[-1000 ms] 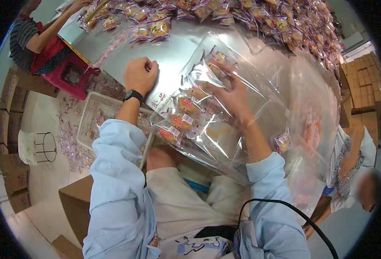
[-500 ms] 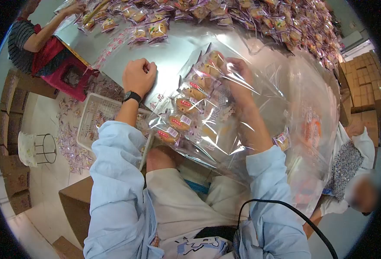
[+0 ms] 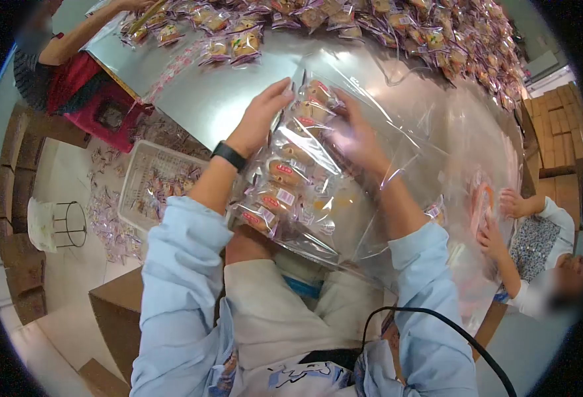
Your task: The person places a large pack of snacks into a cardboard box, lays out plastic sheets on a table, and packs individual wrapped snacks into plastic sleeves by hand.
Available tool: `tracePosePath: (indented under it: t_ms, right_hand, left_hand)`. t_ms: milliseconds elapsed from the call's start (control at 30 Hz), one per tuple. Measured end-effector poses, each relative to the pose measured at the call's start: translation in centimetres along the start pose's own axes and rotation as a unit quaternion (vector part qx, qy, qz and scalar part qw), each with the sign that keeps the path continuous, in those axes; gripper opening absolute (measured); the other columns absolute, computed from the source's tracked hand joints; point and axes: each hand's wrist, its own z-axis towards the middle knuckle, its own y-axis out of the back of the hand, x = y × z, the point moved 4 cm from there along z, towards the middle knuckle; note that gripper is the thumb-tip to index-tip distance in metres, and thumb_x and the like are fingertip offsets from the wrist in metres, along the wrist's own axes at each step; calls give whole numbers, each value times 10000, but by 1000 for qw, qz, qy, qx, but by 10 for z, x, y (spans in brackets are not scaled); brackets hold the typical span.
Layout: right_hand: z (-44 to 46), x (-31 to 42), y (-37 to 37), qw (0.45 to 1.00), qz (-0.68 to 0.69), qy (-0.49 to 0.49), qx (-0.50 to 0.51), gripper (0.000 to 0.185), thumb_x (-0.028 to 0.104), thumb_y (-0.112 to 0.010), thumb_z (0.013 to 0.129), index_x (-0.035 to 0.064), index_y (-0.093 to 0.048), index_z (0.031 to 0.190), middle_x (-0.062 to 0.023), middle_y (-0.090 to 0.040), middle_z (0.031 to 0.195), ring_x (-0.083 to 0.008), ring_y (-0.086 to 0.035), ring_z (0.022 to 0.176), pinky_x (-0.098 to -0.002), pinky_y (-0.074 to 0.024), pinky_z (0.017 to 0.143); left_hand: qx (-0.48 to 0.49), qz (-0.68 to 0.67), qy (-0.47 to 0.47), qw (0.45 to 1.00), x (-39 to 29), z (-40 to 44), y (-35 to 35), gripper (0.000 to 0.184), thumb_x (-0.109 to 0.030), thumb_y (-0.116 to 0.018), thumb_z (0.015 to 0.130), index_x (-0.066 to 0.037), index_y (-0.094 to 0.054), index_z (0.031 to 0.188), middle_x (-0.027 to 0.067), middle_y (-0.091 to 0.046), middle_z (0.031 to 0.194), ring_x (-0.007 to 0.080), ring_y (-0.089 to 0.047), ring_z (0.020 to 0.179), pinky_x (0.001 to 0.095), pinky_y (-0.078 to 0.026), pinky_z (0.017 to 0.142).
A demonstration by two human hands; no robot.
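A row of individually wrapped small cakes (image 3: 285, 173) lies in a large clear plastic bag (image 3: 397, 142) in front of me. My left hand (image 3: 263, 118) rests along the left side of the row near its far end, its fingers stretched out against the plastic. From the other side, my right hand (image 3: 357, 132) reaches in under the clear film, its fingers bent round the right edge of the upper packs. Glare on the plastic partly hides those fingers. One more wrapped cake (image 3: 435, 212) sits beside my right forearm.
Wrapped cakes are heaped across the back of the metal table (image 3: 192, 99). A white basket (image 3: 132, 188) holds more packs at left. One co-worker sits near a red stool (image 3: 109, 122); at right, another person's hands (image 3: 503, 221) touch plastic. Cardboard boxes (image 3: 556, 126) are stacked behind.
My left hand has opened from a loose fist and moved right to the row. My right hand has come down slightly beside the packs. The right-hand co-worker's hands have come into view.
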Motion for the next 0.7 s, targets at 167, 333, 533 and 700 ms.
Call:
tracePosePath:
  t_ms: [167,333,533,700]
  right_hand:
    - [25,-5,17,993,79,-23,79,687,40,-678,844,69,-429,1483,-147,-553,1416,-239,-536,1305,-372,-429,1106]
    - [48,-12,29,999,26,30,16,570,28,-689,837,62,-529,1383,-129,-634,1304,-218,-606,1200,-359,-473,1048]
    - [69,-21,32,997,-40,63,-11,610,-23,-665,835,55,-492,1414,-119,-595,1358,-240,-560,1271,-362,-451,1079]
    - [89,-31,51,996,-49,62,-28,686,38,-663,841,56,-423,1483,-211,-541,1440,-328,-532,1341,-388,-416,1127]
  left_hand:
    - [37,-177,19,983,8,24,-26,658,-318,-566,1026,28,-350,1542,127,-494,1492,205,-497,1343,326,-360,1143]
    - [25,-54,24,998,4,64,-31,649,-312,-604,1010,24,-382,1518,165,-573,1348,212,-554,1256,317,-422,1070]
    - [37,-99,26,994,-2,84,-26,541,-234,-626,1002,-68,-471,1493,76,-608,1164,145,-594,1101,269,-481,951]
    - [48,-136,4,990,14,119,-28,507,-247,-565,1030,-48,-477,1488,85,-584,1341,176,-556,1223,309,-438,1056]
